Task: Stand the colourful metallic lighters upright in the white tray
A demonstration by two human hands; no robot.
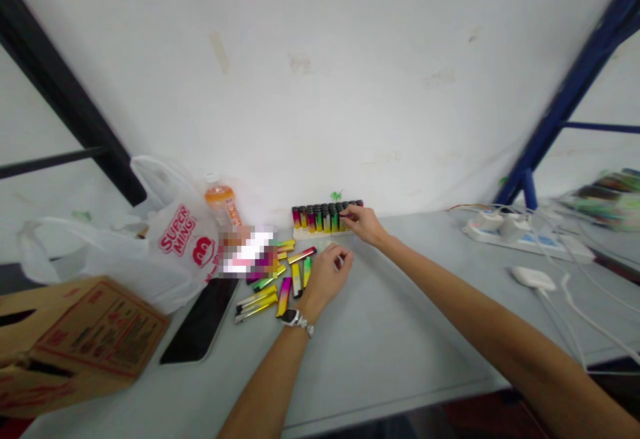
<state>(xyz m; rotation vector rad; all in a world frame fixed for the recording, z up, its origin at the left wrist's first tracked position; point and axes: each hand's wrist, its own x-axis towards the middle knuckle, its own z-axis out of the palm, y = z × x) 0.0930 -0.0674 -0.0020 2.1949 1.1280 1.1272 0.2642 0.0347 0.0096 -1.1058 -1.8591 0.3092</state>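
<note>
Rows of upright coloured lighters (319, 218) with black tops stand in a pale holder (301, 233) against the wall. My right hand (364, 224) is at the right part of the rows, its fingers pinched at a lighter top; what lies between the fingertips is too small to make out. My left hand (330, 272), with a watch (299, 321) on the wrist, is curled just in front of the holder, and whether it holds anything is hidden. Loose lighters in yellow, green and pink, such as a pink-yellow one (284, 296), lie left of my left hand.
At the left are a cardboard box (107, 332), a white plastic bag (180, 246), a black phone (203, 322) and an orange drink bottle (223, 202). A power strip (530, 239) with plugs, a white charger (534, 278) and cables lie on the table (400, 359) at the right.
</note>
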